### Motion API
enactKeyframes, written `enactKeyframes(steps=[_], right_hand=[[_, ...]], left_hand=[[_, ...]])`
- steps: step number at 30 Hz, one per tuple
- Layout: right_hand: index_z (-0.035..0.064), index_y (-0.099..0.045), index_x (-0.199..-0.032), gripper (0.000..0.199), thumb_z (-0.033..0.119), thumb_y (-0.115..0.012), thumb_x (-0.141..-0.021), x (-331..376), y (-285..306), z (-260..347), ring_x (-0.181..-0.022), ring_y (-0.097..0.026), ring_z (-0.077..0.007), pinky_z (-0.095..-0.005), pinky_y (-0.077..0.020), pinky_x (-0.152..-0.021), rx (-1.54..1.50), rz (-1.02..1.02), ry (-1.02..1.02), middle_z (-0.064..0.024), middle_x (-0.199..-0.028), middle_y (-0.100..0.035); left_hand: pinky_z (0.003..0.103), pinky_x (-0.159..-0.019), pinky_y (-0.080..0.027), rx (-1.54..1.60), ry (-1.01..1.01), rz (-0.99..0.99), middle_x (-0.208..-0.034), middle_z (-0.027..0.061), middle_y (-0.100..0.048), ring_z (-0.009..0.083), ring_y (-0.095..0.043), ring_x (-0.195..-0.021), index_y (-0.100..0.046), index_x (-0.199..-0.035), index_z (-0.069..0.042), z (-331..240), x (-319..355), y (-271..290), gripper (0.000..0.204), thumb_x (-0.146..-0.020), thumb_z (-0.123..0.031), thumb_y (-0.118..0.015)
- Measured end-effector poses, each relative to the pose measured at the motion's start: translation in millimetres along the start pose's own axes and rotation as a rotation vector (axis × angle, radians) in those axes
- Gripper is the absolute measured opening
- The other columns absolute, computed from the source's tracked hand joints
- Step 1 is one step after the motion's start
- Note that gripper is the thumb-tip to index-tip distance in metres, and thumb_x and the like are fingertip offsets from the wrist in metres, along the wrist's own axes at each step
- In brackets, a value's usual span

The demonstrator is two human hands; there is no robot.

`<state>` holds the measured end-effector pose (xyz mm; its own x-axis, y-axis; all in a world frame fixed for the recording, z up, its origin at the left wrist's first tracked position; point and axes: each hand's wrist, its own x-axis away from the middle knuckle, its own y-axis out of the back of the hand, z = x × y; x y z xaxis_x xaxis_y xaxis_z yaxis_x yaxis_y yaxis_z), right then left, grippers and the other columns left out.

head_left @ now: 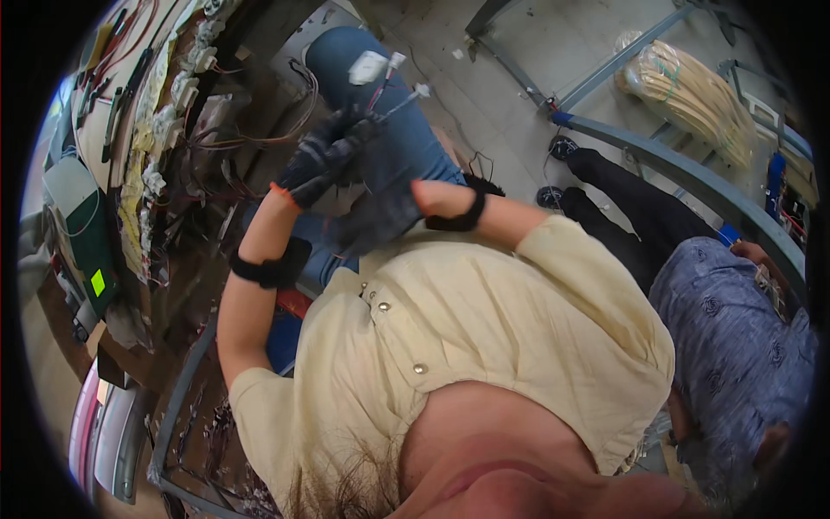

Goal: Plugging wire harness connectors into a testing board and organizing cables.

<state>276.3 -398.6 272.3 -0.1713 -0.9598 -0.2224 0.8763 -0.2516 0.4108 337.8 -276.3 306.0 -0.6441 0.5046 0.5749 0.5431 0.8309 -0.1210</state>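
My left hand [320, 163], in a dark glove with an orange cuff, is closed on a short wire harness [381, 90]. The harness's wires stick up past my fingers and end in white connectors [368, 67] above my jeans-clad leg [346, 54]. Close beside it, crossing in front of my lap, is my right hand [385, 206] in a matching glove. Motion smears its fingers, so whether it grips anything does not show. Black bands wrap both forearms.
At left, a board [130, 82] carries wires, connectors and yellowish tape along its edge; loose brown wires [251, 138] hang from it. A green-and-white device [78, 225] stands there. Another person [735, 337] sits at right near a metal frame [692, 156] and plastic-wrapped tan strips [687, 91].
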Motion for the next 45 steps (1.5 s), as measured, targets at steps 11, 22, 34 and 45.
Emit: enactKeyframes(steps=[11, 22, 34, 45], right_hand=[[-0.0026, -0.046, -0.122, 0.035, 0.016, -0.051, -0.094, 60.4, 117.0, -74.1, -0.105, -0.06, -0.0295, -0.0405, -0.0503, -0.092, -0.761, -1.167, -0.036, -0.0188, -0.111, -0.06], [0.0011, -0.066, -0.1, 0.023, 0.021, -0.055, -0.094, 16.6, 216.8, -60.4, -0.059, -0.055, -0.0088, -0.0251, -0.052, -0.057, -0.745, -1.484, -0.357, -0.0041, -0.073, -0.061], [0.0006, -0.063, -0.09, 0.015, 0.01, -0.051, -0.091, 20.2, 251.6, -103.9, -0.054, -0.051, -0.01, -0.0274, -0.0441, -0.05, 0.325, -1.236, -0.502, -0.0031, -0.066, -0.053], [0.0016, -0.061, -0.093, 0.019, 0.002, -0.061, -0.074, 19.8, 249.0, -92.5, -0.083, -0.059, -0.0341, -0.041, -0.048, -0.074, 0.63, -1.163, -0.466, -0.017, -0.087, -0.06]], left_hand=[[0.019, -0.054, -0.039, 0.225, -0.104, -0.02, -0.076, -0.0013, -0.059, 0.0032, -0.049, -0.058, -0.063, -0.113, -0.007, -22.8, 16.3, -20.8, 0.029, -0.097, -0.028, -0.051], [0.022, -0.075, -0.046, 0.319, -0.416, -0.27, -0.099, 0.0001, -0.061, 0.0062, -0.055, -0.085, -0.057, -0.114, -0.005, -1.6, -1.2, -12.7, 0.021, -0.096, -0.015, -0.052], [0.025, -0.088, -0.045, 0.601, -0.582, -0.474, -0.11, 0.0012, -0.061, 0.009, -0.055, -0.097, -0.056, -0.119, -0.004, -2.0, -29.6, -2.5, 0.025, -0.095, -0.011, -0.052], [0.025, -0.091, -0.044, 0.712, -0.574, -0.466, -0.114, 0.0022, -0.06, 0.0101, -0.055, -0.1, -0.054, -0.124, -0.002, 11.9, -41.2, 3.2, 0.029, -0.095, -0.007, -0.051]])
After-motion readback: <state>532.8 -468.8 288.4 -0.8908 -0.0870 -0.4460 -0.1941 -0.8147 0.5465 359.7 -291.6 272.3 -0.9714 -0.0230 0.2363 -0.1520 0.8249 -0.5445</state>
